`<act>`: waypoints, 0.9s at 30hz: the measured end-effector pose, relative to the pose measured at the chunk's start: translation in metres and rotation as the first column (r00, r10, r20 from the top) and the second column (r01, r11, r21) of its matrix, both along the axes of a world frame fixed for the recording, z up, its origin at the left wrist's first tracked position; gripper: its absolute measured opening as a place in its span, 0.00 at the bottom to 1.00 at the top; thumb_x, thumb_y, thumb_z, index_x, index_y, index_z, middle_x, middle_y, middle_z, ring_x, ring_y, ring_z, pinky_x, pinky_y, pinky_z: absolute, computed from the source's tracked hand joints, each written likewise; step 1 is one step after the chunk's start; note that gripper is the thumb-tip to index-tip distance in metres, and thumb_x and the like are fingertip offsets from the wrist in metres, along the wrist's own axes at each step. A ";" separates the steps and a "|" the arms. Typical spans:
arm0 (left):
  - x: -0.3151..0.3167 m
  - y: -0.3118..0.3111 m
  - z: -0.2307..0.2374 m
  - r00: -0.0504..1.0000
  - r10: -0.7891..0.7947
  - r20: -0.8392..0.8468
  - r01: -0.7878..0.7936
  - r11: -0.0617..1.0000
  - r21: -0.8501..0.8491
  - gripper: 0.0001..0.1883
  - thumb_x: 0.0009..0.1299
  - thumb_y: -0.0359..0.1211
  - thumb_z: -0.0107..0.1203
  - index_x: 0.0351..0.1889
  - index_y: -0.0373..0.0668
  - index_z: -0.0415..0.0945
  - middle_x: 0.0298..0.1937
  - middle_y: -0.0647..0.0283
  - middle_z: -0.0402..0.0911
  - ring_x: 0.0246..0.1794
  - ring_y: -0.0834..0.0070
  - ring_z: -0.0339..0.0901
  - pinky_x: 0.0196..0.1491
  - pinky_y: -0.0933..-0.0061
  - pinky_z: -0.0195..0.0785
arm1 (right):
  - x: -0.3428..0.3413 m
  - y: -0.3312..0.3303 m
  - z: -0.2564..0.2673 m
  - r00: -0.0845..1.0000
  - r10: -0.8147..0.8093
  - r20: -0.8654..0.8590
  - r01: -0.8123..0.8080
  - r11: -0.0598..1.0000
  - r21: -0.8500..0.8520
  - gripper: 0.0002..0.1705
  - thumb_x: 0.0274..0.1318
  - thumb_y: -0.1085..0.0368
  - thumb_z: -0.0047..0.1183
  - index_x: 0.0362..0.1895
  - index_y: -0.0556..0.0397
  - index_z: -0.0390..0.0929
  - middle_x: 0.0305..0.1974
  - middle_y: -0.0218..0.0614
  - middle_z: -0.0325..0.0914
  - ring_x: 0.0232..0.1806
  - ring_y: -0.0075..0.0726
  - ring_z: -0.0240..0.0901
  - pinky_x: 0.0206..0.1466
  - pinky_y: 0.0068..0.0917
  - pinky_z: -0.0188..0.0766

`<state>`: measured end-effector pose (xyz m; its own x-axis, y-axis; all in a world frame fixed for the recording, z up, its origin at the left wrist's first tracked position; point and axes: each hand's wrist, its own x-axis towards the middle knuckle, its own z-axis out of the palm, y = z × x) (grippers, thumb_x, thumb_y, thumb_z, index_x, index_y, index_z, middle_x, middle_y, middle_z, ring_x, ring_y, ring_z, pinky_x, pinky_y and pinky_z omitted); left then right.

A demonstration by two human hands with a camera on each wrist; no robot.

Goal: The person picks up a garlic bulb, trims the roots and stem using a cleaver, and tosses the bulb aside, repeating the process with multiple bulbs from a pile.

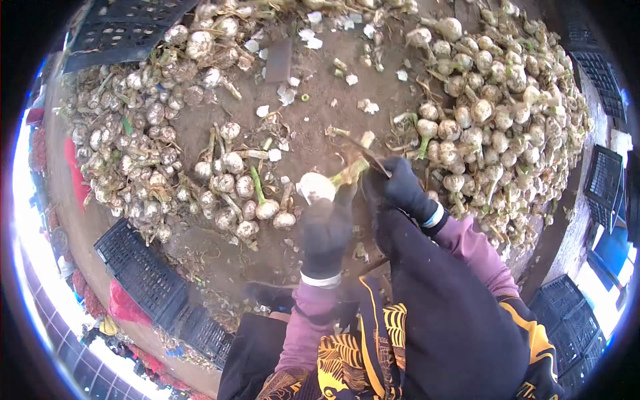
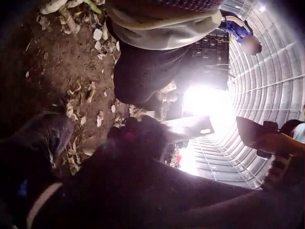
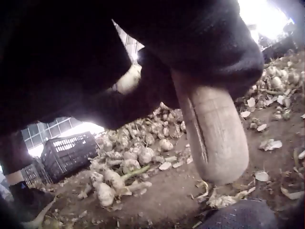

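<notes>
Garlic bulb (image 1: 317,187): at the left hand's fingertips; stalk (image 1: 351,173) slants up and right from it;
Left hand (image 1: 327,235): curled round bulb and stalk base;
Right hand (image 1: 407,188): grips the wooden-handled knife (image 1: 375,161), right of the bulb; blade-stalk contact unclear;
Garlic heaps (image 1: 493,113): left and right of the bulb.

Left hand (image 1: 327,233): one, dark-gloved, reaching forward, fingers curled in a grip. Left wrist (image 1: 321,280): one, pale-banded. Left forearm (image 1: 311,317): mauve-sleeved, extended forward. Right hand (image 1: 403,187): one, dark-gloved, fingers curled tight, just beside its pair. Right wrist (image 1: 435,217): one, pale-banded. Right forearm (image 1: 473,250): mauve-sleeved, angled inward.
</notes>
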<state>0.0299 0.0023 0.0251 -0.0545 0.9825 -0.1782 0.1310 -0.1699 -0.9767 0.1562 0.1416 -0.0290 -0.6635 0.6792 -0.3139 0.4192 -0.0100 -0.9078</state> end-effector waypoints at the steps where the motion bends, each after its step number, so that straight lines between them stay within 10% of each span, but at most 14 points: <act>1: -0.005 0.011 0.004 0.641 -0.217 -0.737 -0.045 0.947 -0.318 0.25 0.71 0.30 0.49 0.66 0.38 0.62 0.57 0.57 0.75 0.58 0.63 0.72 0.62 0.60 0.66 | 0.014 0.001 -0.021 0.993 0.041 0.110 -0.033 0.997 -0.073 0.07 0.47 0.66 0.56 0.30 0.56 0.80 0.26 0.48 0.78 0.26 0.44 0.74 0.33 0.39 0.70; 2: -0.010 0.016 0.005 -0.135 -0.533 -0.836 -0.332 0.819 -0.468 0.24 0.70 0.31 0.50 0.64 0.39 0.63 0.62 0.57 0.72 0.63 0.63 0.69 0.66 0.59 0.63 | 0.027 -0.001 -0.033 0.986 -0.023 0.164 0.034 0.997 -0.062 0.07 0.48 0.66 0.55 0.29 0.57 0.79 0.25 0.48 0.78 0.25 0.42 0.74 0.32 0.38 0.70; 5: -0.004 0.011 -0.017 -0.792 -0.591 -0.151 -0.494 0.767 -0.409 0.22 0.74 0.32 0.46 0.66 0.42 0.62 0.58 0.55 0.73 0.61 0.63 0.69 0.64 0.59 0.62 | 0.057 -0.017 -0.062 0.957 -0.177 0.229 0.217 0.963 -0.159 0.08 0.53 0.66 0.53 0.31 0.59 0.79 0.26 0.47 0.78 0.27 0.36 0.74 0.32 0.36 0.70; 7: -0.002 0.029 -0.008 -0.909 -0.412 0.064 -0.402 0.824 -0.400 0.27 0.70 0.31 0.50 0.68 0.43 0.60 0.57 0.56 0.72 0.60 0.64 0.69 0.62 0.62 0.63 | 0.064 -0.024 -0.061 0.965 -0.254 0.068 0.260 0.890 -0.374 0.10 0.57 0.67 0.51 0.42 0.58 0.75 0.36 0.45 0.79 0.33 0.34 0.74 0.37 0.32 0.71; 9: 0.005 0.077 0.061 -0.914 -0.266 -0.306 -0.142 0.917 -0.373 0.39 0.60 0.31 0.64 0.70 0.44 0.57 0.57 0.59 0.72 0.59 0.66 0.69 0.61 0.64 0.64 | 0.070 -0.038 -0.033 0.923 -0.360 -0.140 0.207 0.768 -0.607 0.19 0.61 0.68 0.49 0.56 0.56 0.70 0.48 0.42 0.77 0.41 0.32 0.74 0.45 0.27 0.71; 10: -0.008 0.088 0.065 -0.945 -0.241 -0.221 -0.163 0.934 -0.318 0.40 0.58 0.32 0.66 0.68 0.44 0.58 0.57 0.60 0.73 0.58 0.67 0.70 0.60 0.65 0.65 | 0.089 -0.028 -0.036 0.964 -0.265 0.001 0.230 0.834 -0.501 0.23 0.61 0.68 0.51 0.60 0.56 0.66 0.48 0.39 0.77 0.45 0.32 0.73 0.48 0.30 0.72; 12: -0.051 0.095 0.045 -0.934 -0.329 0.137 -0.352 0.915 -0.197 0.36 0.56 0.33 0.69 0.63 0.42 0.64 0.55 0.59 0.74 0.56 0.66 0.72 0.58 0.65 0.66 | 0.056 -0.011 -0.058 0.972 -0.175 0.158 0.177 0.984 0.002 0.07 0.54 0.69 0.56 0.37 0.58 0.79 0.30 0.34 0.79 0.29 0.27 0.73 0.32 0.27 0.70; 14: -0.117 0.081 -0.015 -0.651 -0.530 0.543 -0.658 0.751 -0.057 0.28 0.58 0.37 0.68 0.54 0.41 0.71 0.52 0.56 0.75 0.53 0.64 0.74 0.56 0.65 0.67 | 0.026 -0.001 0.002 0.910 -0.352 0.221 0.392 0.903 -0.176 0.08 0.51 0.66 0.57 0.25 0.58 0.77 0.19 0.27 0.73 0.22 0.24 0.69 0.25 0.29 0.67; 15: -0.153 0.064 -0.050 -0.312 -0.477 0.822 -0.754 0.650 0.091 0.27 0.58 0.43 0.67 0.53 0.41 0.72 0.49 0.53 0.76 0.51 0.59 0.75 0.55 0.61 0.68 | 0.026 0.000 -0.003 0.926 -0.324 0.196 0.359 0.915 -0.185 0.08 0.52 0.66 0.57 0.25 0.58 0.77 0.20 0.28 0.73 0.22 0.24 0.69 0.25 0.28 0.66; 18: -0.233 0.023 -0.109 0.225 -0.125 0.966 -0.810 0.527 0.257 0.32 0.56 0.45 0.68 0.56 0.41 0.71 0.52 0.47 0.76 0.51 0.51 0.74 0.56 0.55 0.66 | 0.037 -0.001 -0.012 0.945 -0.285 0.161 0.321 0.902 -0.288 0.08 0.52 0.66 0.56 0.26 0.58 0.76 0.20 0.28 0.73 0.22 0.23 0.68 0.26 0.28 0.65; 21: -0.252 0.012 -0.153 0.203 -0.123 0.971 -0.826 0.510 0.237 0.36 0.54 0.45 0.70 0.57 0.38 0.69 0.53 0.45 0.76 0.54 0.50 0.74 0.57 0.54 0.64 | 0.035 -0.006 -0.022 0.945 -0.298 0.136 0.328 0.852 -0.408 0.09 0.51 0.67 0.57 0.24 0.59 0.75 0.19 0.27 0.71 0.22 0.21 0.66 0.26 0.28 0.64; 25: -0.203 0.035 -0.110 -0.144 -0.243 0.959 -0.782 0.622 0.041 0.36 0.54 0.45 0.68 0.56 0.34 0.69 0.54 0.44 0.74 0.57 0.49 0.70 0.63 0.52 0.59 | 0.038 -0.009 -0.028 0.966 -0.208 0.154 0.242 0.938 -0.247 0.11 0.51 0.66 0.57 0.24 0.61 0.76 0.17 0.29 0.70 0.24 0.19 0.64 0.27 0.29 0.64; 27: -0.154 0.054 -0.050 -0.585 -0.401 0.705 -0.732 0.635 -0.247 0.32 0.56 0.41 0.68 0.55 0.35 0.68 0.51 0.50 0.76 0.48 0.61 0.76 0.50 0.62 0.70 | 0.027 -0.008 -0.011 0.954 -0.186 0.236 0.227 0.960 -0.162 0.11 0.50 0.64 0.59 0.28 0.61 0.79 0.18 0.39 0.74 0.22 0.27 0.69 0.31 0.33 0.68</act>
<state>-0.1244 0.0564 -0.0250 -0.6255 0.7631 -0.1629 0.3876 0.4850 0.7839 0.1834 0.1334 -0.0401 -0.4169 0.7100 -0.5675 0.5761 -0.2766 -0.7692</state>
